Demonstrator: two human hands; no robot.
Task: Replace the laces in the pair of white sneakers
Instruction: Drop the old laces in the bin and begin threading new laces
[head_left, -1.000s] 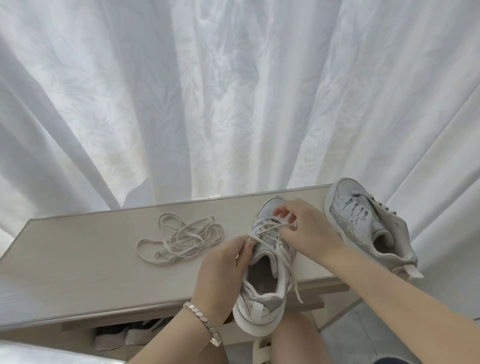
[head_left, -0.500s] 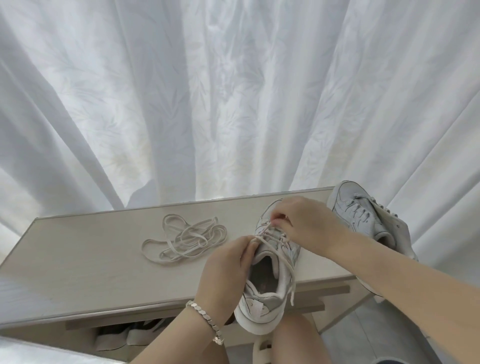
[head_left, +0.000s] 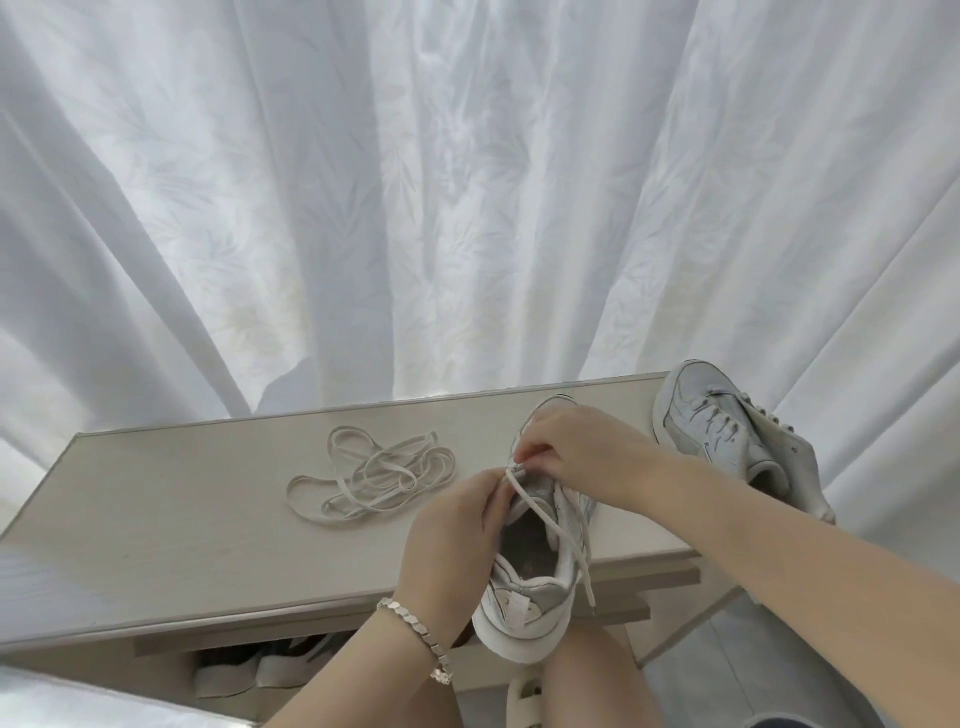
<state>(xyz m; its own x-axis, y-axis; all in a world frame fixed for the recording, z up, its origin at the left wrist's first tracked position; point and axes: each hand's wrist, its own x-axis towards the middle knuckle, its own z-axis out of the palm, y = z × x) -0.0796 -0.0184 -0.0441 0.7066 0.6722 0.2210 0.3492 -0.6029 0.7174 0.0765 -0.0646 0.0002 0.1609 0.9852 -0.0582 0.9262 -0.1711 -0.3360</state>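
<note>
sneaker in work (head_left: 535, 587): on near edge of table (head_left: 182, 519), toe away, heel overhanging toward the person.
lace (head_left: 558, 525): one free end trails across the collar and hangs off the right side.
left hand (head_left: 452, 525): beside the collar, fingertips pinching lace at the tongue.
right hand (head_left: 576, 452): curled over the eyelets, pinching lace.
second sneaker (head_left: 717, 436): laced, at table's right end.
loose lace (head_left: 374, 475): tangled heap on table, left of both hands.

Home setting: sheer white curtain (head_left: 467, 208) behind low wooden shoe bench (head_left: 156, 519), footwear (head_left: 244, 670) stored underneath.
</note>
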